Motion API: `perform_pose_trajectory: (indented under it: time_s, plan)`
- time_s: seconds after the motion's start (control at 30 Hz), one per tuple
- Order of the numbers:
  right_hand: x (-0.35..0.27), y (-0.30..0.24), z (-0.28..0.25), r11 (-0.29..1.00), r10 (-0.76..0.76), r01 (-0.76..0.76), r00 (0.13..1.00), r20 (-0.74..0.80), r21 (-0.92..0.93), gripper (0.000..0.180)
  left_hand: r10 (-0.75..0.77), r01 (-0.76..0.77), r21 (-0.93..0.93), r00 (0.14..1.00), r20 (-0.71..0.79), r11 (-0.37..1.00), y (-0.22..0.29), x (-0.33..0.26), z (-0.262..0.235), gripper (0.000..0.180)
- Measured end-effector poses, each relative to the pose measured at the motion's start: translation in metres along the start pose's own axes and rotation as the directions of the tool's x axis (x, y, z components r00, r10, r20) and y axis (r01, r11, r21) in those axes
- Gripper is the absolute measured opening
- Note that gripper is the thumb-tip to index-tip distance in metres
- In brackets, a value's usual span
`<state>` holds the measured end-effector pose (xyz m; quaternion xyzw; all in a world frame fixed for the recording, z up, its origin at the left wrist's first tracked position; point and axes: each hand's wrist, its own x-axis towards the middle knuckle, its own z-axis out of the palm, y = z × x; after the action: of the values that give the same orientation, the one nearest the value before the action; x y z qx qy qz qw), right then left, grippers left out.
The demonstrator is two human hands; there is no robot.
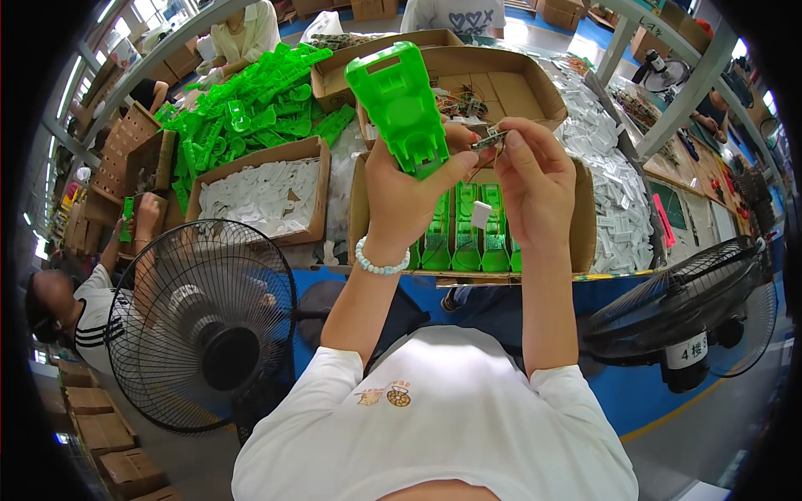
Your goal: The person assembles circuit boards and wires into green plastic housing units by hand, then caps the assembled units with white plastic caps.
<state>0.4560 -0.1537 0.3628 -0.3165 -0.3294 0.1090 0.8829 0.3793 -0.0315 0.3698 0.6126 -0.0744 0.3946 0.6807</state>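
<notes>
My left hand (405, 196), with a beaded bracelet at its wrist, grips a hollow green plastic housing (394, 96) held upright above the boxes. Beside it, my right hand (539, 179) pinches a small circuit board (489, 142) with thin wires. The left thumb reaches up to the board's left end. A small white plastic piece (481, 215) hangs below the board; what it is attached to is hard to make out. Under both hands, a cardboard box (582, 225) holds several green housings (466, 238) standing in a row, partly hidden by my hands.
Green plastic parts (251, 108) are heaped at the far left, behind a carton of white pieces (263, 196). Another carton (514, 79) holds wired boards. White parts (606, 175) cover the right side. Fans stand left (205, 326) and right (689, 309). Co-workers sit around the table.
</notes>
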Motion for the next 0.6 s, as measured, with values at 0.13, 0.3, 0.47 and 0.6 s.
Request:
perform_pose_trajectory:
  time_s: [0.13,0.3,0.47,0.6]
  plan:
    - [-0.007,-0.001,-0.002,0.995,0.068,-0.073,0.996,-0.063,-0.074,0.018,-0.024,0.023,-0.04,1.0,-0.019,0.999,-0.001,-0.004,0.002,0.039]
    - [-0.007,0.001,-0.015,0.967,0.104,-0.12,0.991,-0.084,-0.224,0.017,-0.094,0.094,-0.048,0.996,0.001,0.994,-0.002,-0.001,-0.004,0.04]
    - [-0.007,0.003,-0.022,0.938,0.096,-0.109,0.994,-0.053,-0.329,0.016,-0.103,0.098,-0.109,0.994,-0.041,0.989,-0.012,-0.002,-0.003,0.045]
    - [-0.006,0.009,-0.026,0.937,0.117,-0.133,0.991,-0.068,-0.322,0.015,-0.155,0.144,-0.094,0.98,-0.126,0.985,-0.011,-0.003,0.002,0.048]
